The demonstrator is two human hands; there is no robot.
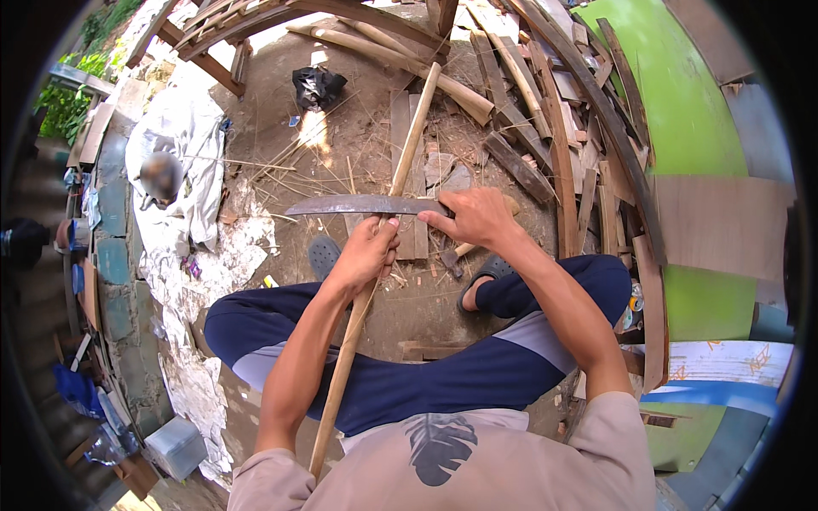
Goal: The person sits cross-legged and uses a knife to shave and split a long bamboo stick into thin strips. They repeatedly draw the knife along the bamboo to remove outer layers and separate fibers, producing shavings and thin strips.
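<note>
A long pale pole (349, 349), bamboo or wood, slants from under my left arm out over the ground ahead. My left hand (368, 253) is closed around its middle. In my right hand (479, 215) is the handle of a machete (358, 204). Its dark, slightly curved blade points left and lies across the pole just beyond my left fingers. Whether the edge bites into the pole cannot be made out. Below my right hand, a tool with a metal head (450, 262) and a short wooden handle rests near my right shoe.
Planks and scrap wood (554, 162) are heaped at the right beside a green panel (690, 94). Thicker poles (400, 61) lie ahead, near a wooden frame (213, 64) and a black plastic bag (318, 88). White cloth (192, 140) lies left, along a block wall (115, 260).
</note>
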